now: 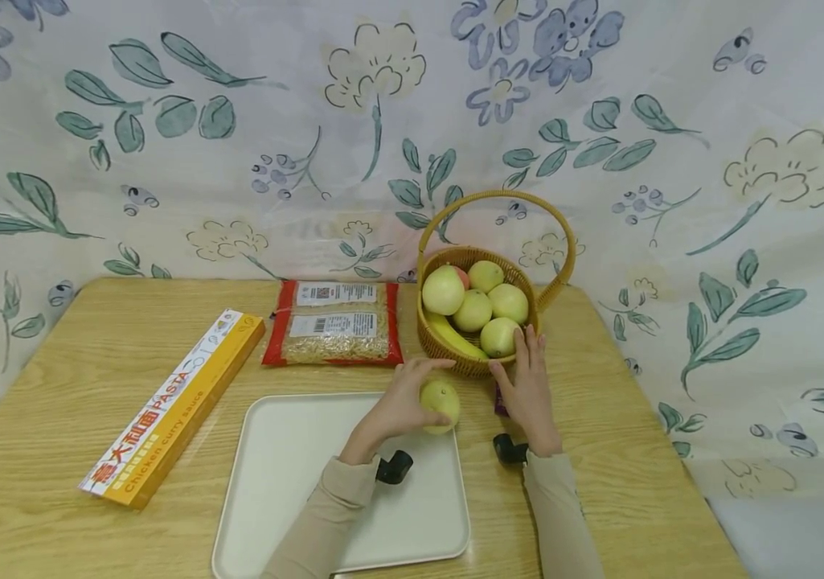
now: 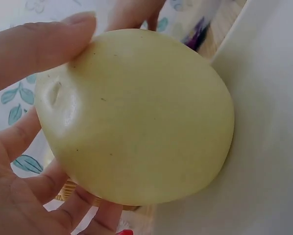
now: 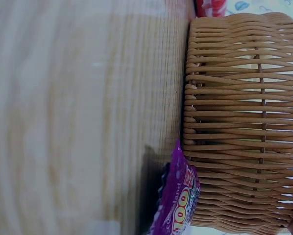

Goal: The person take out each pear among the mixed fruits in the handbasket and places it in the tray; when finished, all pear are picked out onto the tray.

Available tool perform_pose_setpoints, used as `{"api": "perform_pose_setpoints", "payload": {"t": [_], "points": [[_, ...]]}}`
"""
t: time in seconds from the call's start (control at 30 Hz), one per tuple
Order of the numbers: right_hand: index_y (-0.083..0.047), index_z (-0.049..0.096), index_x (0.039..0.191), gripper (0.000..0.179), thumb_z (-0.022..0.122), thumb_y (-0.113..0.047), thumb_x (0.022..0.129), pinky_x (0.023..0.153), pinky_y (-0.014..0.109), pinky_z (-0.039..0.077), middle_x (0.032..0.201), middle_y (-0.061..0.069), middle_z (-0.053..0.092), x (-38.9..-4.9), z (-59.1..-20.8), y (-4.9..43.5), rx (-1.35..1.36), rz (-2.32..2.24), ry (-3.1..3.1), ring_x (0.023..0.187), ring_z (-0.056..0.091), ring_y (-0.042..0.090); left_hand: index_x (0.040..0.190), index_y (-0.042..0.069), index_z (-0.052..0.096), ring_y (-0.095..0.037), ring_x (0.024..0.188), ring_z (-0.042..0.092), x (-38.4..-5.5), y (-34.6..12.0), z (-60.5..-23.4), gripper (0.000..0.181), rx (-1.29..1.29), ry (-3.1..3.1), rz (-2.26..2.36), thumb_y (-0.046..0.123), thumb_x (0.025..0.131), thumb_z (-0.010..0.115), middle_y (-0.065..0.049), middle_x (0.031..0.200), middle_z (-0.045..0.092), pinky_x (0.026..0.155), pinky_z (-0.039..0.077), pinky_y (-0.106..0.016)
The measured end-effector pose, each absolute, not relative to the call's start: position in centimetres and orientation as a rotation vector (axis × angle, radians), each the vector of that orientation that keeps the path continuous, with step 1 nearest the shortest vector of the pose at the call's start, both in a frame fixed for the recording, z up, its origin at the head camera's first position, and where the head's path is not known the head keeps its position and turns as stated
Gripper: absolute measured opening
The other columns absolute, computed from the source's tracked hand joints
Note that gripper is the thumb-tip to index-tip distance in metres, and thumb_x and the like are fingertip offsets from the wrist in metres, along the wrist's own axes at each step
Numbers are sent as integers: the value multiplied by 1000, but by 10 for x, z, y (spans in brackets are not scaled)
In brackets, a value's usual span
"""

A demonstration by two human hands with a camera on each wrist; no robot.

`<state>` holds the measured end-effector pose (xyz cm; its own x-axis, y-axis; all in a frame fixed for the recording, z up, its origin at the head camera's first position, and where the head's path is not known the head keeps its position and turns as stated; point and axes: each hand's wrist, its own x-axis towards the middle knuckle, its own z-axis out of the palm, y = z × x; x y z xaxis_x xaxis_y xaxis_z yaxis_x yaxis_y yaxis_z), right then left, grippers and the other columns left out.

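My left hand point(image 1: 404, 402) holds a round yellow-green fruit point(image 1: 442, 402), an apple or a round pear, at the tray's upper right corner. In the left wrist view the thumb lies over one side of the fruit point(image 2: 141, 117), the fingers around the other. My right hand point(image 1: 530, 394) is at the front right of the wicker basket point(image 1: 440, 351), its fingers extended by the rim beside a yellow-green fruit point(image 1: 498, 338). The basket contains several such fruits, a banana point(image 1: 453, 338) and a partly hidden reddish fruit point(image 1: 463, 277). In the right wrist view a purple packet point(image 3: 178, 200) lies against the basket.
A white tray point(image 1: 274, 482) lies under the left forearm. Behind it is a red-edged clear bag point(image 1: 332, 346) of pale food. An orange and white pasta box point(image 1: 173, 410) lies to the left. Floral cloth point(image 1: 296, 121) hangs behind the wooden table point(image 1: 35, 386).
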<state>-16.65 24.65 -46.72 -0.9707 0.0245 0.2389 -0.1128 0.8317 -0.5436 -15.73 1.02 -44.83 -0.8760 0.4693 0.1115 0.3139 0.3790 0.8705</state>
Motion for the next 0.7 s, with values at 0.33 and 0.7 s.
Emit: {"api": "perform_pose_setpoints", "payload": {"t": [0.33,0.7], "points": [[-5,12,156,75,50,-37,100,116,64,12,164,16,0,-168,-468,247,70,852,-2775,149,-6,43,139,13,49,-40,123,48,-176,10,-427,61,646,2299,1833,17,84,76,-17,139,49,98,43,-55],[-5,13,156,75,49,-38,100,114,67,12,163,17,-1,-169,-467,248,85,864,-2777,148,-5,46,147,13,37,-38,131,42,-211,30,-401,68,444,2331,1958,29,89,70,-13,151,36,103,42,-51]]}}
